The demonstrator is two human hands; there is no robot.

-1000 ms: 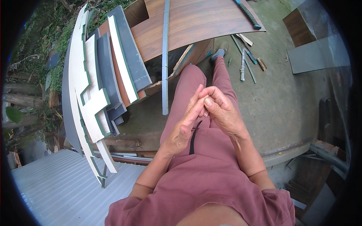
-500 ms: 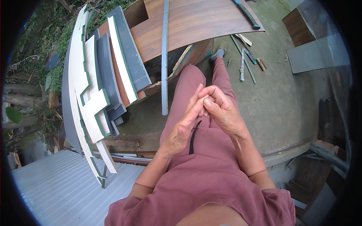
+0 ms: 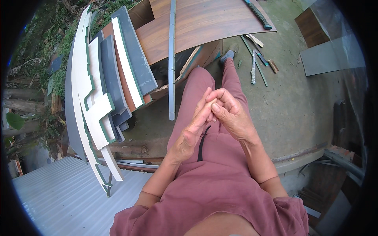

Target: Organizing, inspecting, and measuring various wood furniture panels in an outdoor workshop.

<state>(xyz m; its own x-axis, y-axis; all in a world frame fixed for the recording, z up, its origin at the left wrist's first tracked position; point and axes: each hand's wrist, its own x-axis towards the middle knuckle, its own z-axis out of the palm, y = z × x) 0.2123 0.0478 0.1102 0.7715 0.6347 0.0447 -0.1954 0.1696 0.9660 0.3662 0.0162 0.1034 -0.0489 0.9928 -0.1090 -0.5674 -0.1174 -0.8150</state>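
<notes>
Maroon cloth is filling the lower half of our view: we are wearing a maroon shirt (image 3: 220, 196) and matching trousers (image 3: 197, 86), and we are standing on a concrete floor (image 3: 299, 114). We are holding our hands together in front of our waist. Our left hand (image 3: 193, 131) is stretching out flat with its fingers (image 3: 204, 104) pointing away from us, and it is gripping nothing. Our right hand (image 3: 230, 116) is curling loosely over those fingers, touching them near the tips; we cannot tell whether anything small is pinched between the two hands.

Just beyond our hands, a long grey strip (image 3: 171, 59) is lying across a brown wooden board (image 3: 204, 23) and reaching down toward our left knee. To our left, a stack of white, grey and brown panels (image 3: 106, 90) with green edges is leaning in a fan. A corrugated metal sheet (image 3: 59, 192) is showing at the lower left. Well apart on the right, a few hand tools (image 3: 254, 65) are lying on the floor past our shoe (image 3: 227, 55).
</notes>
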